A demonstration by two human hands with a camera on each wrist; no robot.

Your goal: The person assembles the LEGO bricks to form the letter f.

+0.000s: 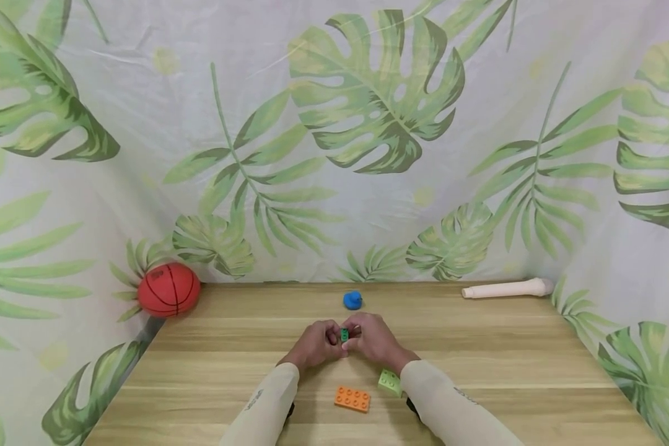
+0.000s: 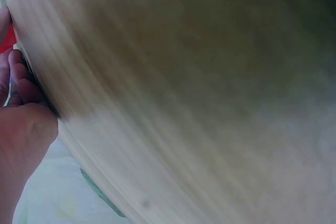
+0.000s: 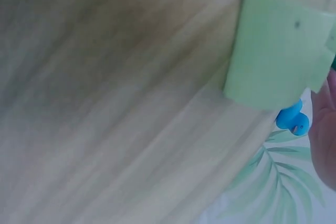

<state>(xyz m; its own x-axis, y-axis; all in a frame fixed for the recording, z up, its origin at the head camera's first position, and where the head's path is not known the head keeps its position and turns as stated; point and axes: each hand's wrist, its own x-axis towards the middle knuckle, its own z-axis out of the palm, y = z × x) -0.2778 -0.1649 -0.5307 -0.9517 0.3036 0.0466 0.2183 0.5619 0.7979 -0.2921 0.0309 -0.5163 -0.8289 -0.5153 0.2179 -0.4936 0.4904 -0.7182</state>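
From where I'm standing, a person in cream sleeves has both hands together over the middle of the counter. Between them is a small green brick. The right grip pinches it between thumb and fingers, and the left grip has its curled fingers on the brick's other side, holding it too. The fingers hide part of it.

Closer to the person, between the 2 forearms, lies an orange brick with its 8 studs up. Near it, right beside the right sleeve, sits a light green brick; it looms large in the right wrist view.

Just beyond the hands, towards the far edge, is a blue duck. A red ball with black lines is at the far left corner, and a pale microphone lies along the far right. Behind everything hangs leaf-print cloth.
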